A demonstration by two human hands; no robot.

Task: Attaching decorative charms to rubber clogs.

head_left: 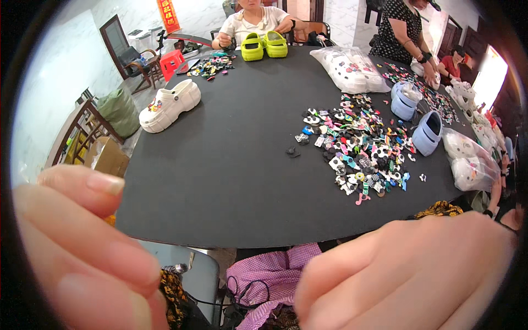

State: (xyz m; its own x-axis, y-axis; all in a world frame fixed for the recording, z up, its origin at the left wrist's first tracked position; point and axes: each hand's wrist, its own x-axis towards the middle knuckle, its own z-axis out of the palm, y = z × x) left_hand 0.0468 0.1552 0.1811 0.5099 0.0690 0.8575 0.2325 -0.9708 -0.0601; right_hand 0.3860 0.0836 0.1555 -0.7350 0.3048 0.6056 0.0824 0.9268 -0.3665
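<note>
Close to the camera at the lower left, my left hand [82, 242] is raised with its fingers loosely bent and apart; nothing shows in it. My right hand [407, 275] fills the lower right, back of the hand up and slightly smeared. Its fingertips are hidden, so what they do cannot be seen. Neither hand touches the black table [220, 181]. Beyond my right hand lies a heap of small colourful shoe charms [368, 148]. A white clog [170, 105] with charms on it stands at the table's left edge.
Two light-blue clogs [427, 133] and clear bags of white clogs [352, 69] stand around the heap. Across the table sits a person [253, 25] behind green clogs [264, 47] and more charms [212, 66]. A second person [399, 27] stands far right. Pink checked cloth [264, 275] lies below the near edge.
</note>
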